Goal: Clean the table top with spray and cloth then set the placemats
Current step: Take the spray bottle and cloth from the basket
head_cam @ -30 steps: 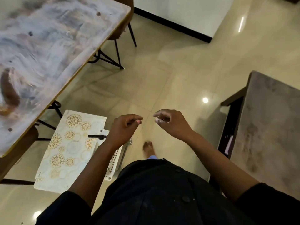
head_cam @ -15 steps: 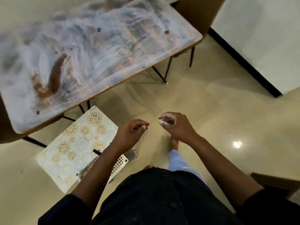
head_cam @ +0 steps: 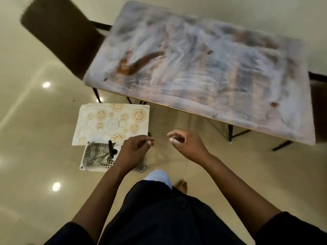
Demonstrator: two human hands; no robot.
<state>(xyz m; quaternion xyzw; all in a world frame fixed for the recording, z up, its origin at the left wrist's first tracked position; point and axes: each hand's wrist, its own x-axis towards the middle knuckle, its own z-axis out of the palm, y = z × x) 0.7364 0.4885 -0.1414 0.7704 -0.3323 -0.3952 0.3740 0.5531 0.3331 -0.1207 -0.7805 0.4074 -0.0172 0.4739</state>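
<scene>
Since half a second ago, view is swung: table top [head_cam: 203, 68] now seen nearly whole, ahead and right. Both hands are held out at waist height over the floor [head_cam: 35, 138], nothing gripped. Left hand [head_cam: 134, 151] is loosely curled; right hand [head_cam: 187, 144] likewise, fingers bent inward. Placemats [head_cam: 111, 122] are seen lying on the floor beside the table leg, with a white perforated basket [head_cam: 99, 159] touching their near edge. Brown chair [head_cam: 62, 36] noted at the table's left end.
</scene>
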